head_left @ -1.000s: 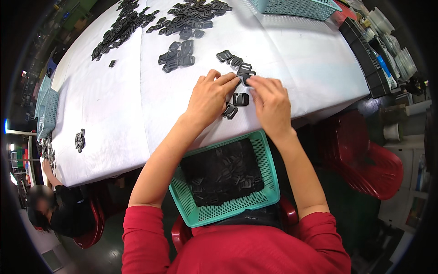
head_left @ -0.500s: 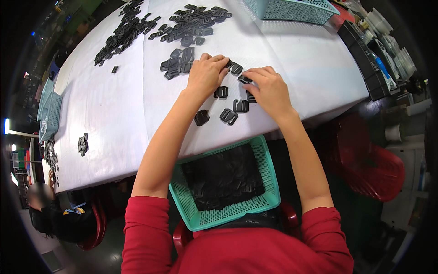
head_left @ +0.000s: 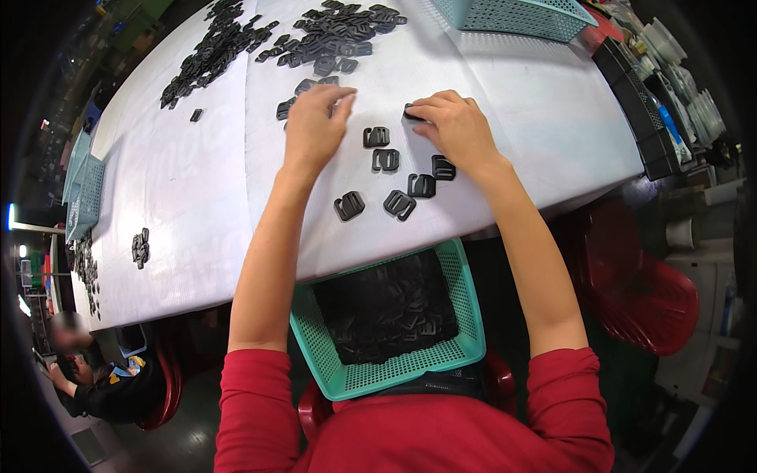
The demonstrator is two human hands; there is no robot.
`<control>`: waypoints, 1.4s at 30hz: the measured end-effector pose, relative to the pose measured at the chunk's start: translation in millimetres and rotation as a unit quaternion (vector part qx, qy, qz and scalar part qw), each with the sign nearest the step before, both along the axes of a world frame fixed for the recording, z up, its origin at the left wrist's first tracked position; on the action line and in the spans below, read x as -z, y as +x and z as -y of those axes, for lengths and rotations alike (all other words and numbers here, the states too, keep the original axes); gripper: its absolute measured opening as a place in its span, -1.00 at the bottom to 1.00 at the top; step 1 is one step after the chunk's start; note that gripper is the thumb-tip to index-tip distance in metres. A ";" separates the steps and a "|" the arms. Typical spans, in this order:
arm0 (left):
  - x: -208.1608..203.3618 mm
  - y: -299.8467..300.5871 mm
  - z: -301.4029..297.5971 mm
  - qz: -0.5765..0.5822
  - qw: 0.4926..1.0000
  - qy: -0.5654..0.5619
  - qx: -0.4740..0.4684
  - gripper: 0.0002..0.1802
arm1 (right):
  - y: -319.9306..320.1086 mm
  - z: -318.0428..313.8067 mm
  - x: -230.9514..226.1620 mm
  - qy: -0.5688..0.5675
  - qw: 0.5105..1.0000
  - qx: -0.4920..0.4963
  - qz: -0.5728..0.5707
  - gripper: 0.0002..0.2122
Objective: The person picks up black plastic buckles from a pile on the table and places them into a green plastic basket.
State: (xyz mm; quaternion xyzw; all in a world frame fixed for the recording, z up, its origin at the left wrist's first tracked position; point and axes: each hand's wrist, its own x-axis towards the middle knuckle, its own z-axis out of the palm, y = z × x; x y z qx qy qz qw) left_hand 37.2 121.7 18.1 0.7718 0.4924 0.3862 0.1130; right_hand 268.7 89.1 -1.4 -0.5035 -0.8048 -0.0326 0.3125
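Several black plastic strap buckles lie loose on the white-covered table (head_left: 236, 260), among them one buckle (head_left: 376, 137) between my hands and another (head_left: 348, 206) nearer the table's edge. My left hand (head_left: 314, 130), a little blurred, hovers over a small group of buckles (head_left: 306, 85) and partly hides them. Its thumb and fingers are apart, with nothing seen between them. The fingertips of my right hand (head_left: 457, 132) close on a black buckle (head_left: 412, 113) at the table surface; the hand covers part of it.
A green basket (head_left: 471, 315) full of black buckles sits at my lap below the table edge. Large buckle heaps (head_left: 209, 59) lie farther off. A pale blue basket (head_left: 520, 27) and a black crate (head_left: 631, 102) stand far right. Another person (head_left: 118, 394) sits at the left.
My left hand has moved left, away from the loose buckles to the small group. My right hand has shifted slightly up and left. A buckle now shows between them.
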 end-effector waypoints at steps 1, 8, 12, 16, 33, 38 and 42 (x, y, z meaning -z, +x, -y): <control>-1.1 -8.8 -1.2 0.011 1.000 -0.001 -0.021 -0.79 | -5.3 -4.4 -0.1 0.012 1.000 -0.009 0.024 -0.82; 12.5 -85.4 -25.3 -0.021 0.994 0.053 -0.089 -0.71 | -22.9 -31.8 -22.6 -0.087 0.993 0.081 0.001 -0.84; 31.1 -82.8 -22.2 -0.099 0.991 0.032 -0.078 -0.56 | -77.6 -49.4 -13.7 -0.076 0.994 -0.071 -0.035 -0.77; 18.8 -74.9 4.8 -0.141 0.988 0.050 -0.047 -0.55 | -111.2 -45.3 -1.8 -0.059 0.995 -0.073 0.038 -0.74; 4.8 -90.3 51.4 -0.148 0.985 0.082 -0.022 -0.84 | -122.5 -8.0 6.8 -0.012 0.994 -0.095 0.052 -0.74; 16.2 -93.5 12.8 -0.155 0.984 0.090 -0.020 -0.73 | -128.7 -5.8 -17.4 -0.085 0.991 -0.087 0.054 -0.71; 17.4 -78.6 18.4 -0.140 0.989 0.046 0.011 -0.79 | -117.2 -55.2 -0.5 -0.021 0.999 -0.040 0.023 -0.66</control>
